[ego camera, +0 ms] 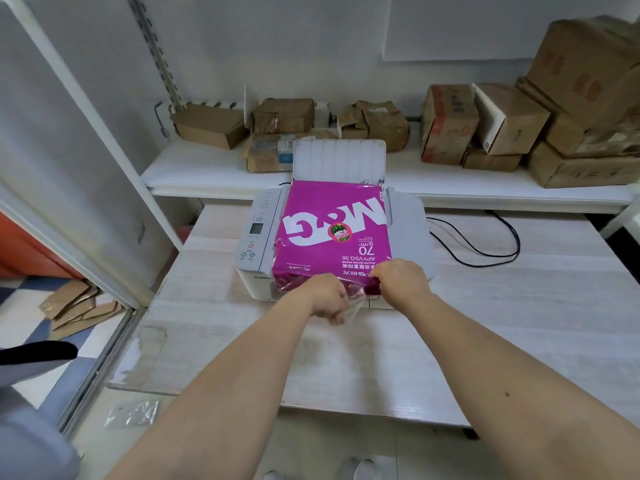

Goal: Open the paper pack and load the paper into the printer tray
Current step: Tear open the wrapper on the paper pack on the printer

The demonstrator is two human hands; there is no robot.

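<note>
A magenta paper pack [332, 230] with white lettering lies flat on top of the white printer [258, 237], which stands on a pale wooden table [519, 306]. The printer's rear tray [339, 159] stands upright behind the pack. My left hand [329, 299] pinches a loose flap of the wrapper at the pack's near edge. My right hand [401, 280] grips the same near edge just to the right. The wrapper is torn and crumpled between the two hands. The sheets inside are hidden.
A white shelf [214, 174] behind the table carries several cardboard boxes [485, 123]. A black cable [485, 244] loops on the table right of the printer. Flattened cardboard [79, 306] lies on the floor at left, and a clear plastic bag [133, 412] near the table's front left.
</note>
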